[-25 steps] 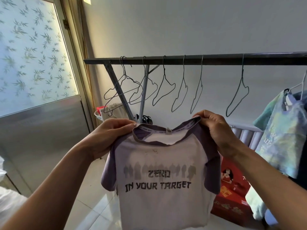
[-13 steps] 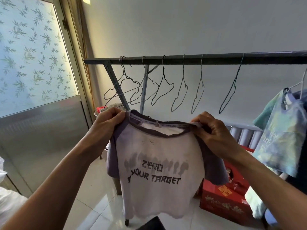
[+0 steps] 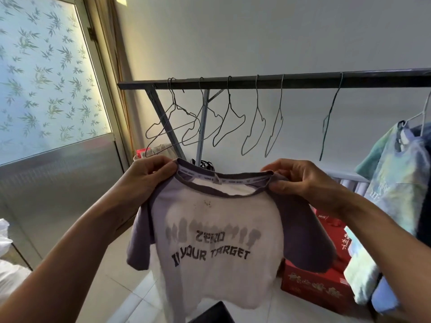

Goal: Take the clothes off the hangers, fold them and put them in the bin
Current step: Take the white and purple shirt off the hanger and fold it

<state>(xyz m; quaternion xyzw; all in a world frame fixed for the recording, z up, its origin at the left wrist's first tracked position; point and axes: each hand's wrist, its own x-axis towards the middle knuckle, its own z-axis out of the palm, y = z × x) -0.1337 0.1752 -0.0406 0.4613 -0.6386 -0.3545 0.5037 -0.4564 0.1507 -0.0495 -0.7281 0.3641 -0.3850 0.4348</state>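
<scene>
One shirt [image 3: 219, 231] is up in front of me, held in the air below the black rail [image 3: 279, 79] and off any hanger. It has a white body and purple sleeves. Two hands have it. The left hand [image 3: 149, 176] pinches the shoulder beside the collar, thumb in front and fingers curled behind the cloth. The right hand [image 3: 300, 180] grips the other shoulder the same way, fingertips bunched tight on the collar edge. Across the chest it reads "ZERO IN YOUR TARGET" in dark letters, under a row of grey figures. The woven tape inside the collar carries print too small to read.

On the rail I count seven bare wire hangers [image 3: 257, 99], though the two at the far left overlap, so that number could be off by one. The seventh is a green one [image 3: 335, 99] that hangs apart. At the right edge a tie-dye shirt [image 3: 396, 173] hangs on a white hanger [image 3: 419, 116]. One red box [image 3: 314, 290] with gold characters sits on the floor.
</scene>
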